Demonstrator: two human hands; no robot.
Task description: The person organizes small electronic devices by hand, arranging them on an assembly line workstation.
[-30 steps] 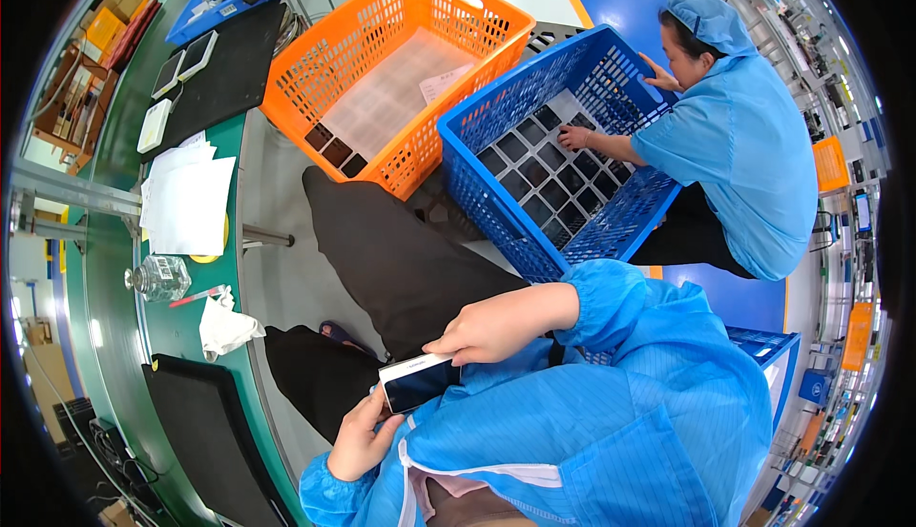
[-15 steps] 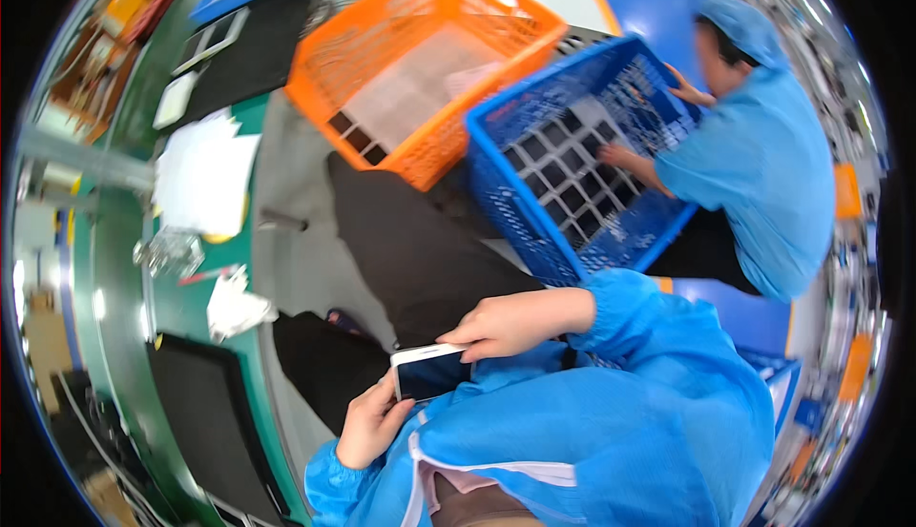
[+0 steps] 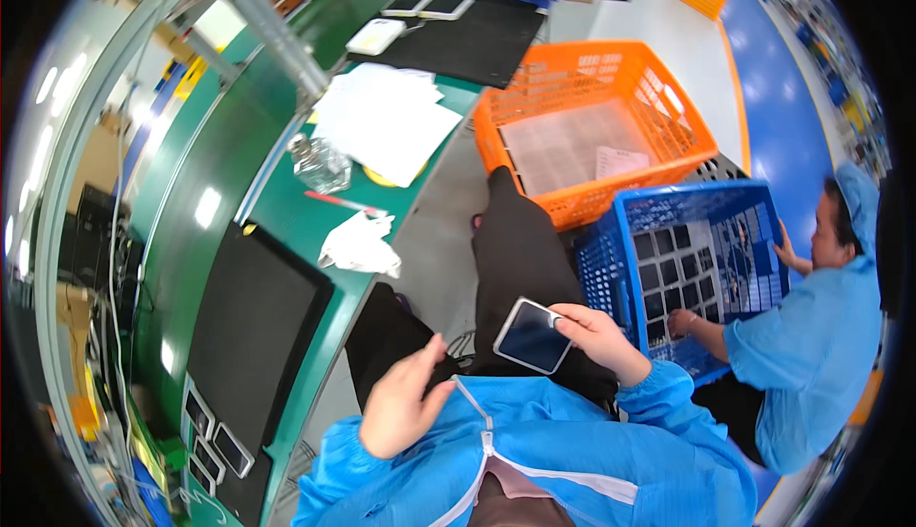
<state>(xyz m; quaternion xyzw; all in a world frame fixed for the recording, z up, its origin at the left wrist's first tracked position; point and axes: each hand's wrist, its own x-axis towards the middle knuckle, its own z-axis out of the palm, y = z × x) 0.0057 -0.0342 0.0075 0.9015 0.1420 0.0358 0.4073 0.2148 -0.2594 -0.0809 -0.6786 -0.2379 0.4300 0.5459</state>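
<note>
Over my lap, my right hand [image 3: 603, 341] pinches a white-framed smartphone [image 3: 530, 338] by its right edge, thumb on top, dark screen facing up. My left hand [image 3: 403, 405] is off the phone, to its left above my thigh, with fingers stretched and thumb apart; it holds nothing. To the right of my legs stands a blue crate [image 3: 599, 274] with dark-screened devices in rows inside. A co-worker in light blue reaches into it with one hand [image 3: 681, 323] and touches its far side with the other.
An orange crate [image 3: 611, 58] with a pale sheet stands beyond my knees. Along my left runs a green bench [image 3: 286, 207] with a black mat [image 3: 253, 303], several phones [image 3: 233, 451], crumpled white cloth [image 3: 361, 244], papers [image 3: 386, 117] and a clear glass container [image 3: 322, 165]. Farther off lies another black mat [image 3: 477, 36].
My left hand has let go of the phone and moved away from it. My right hand has carried the phone to the right, screen up. The view has swung left toward the bench.
</note>
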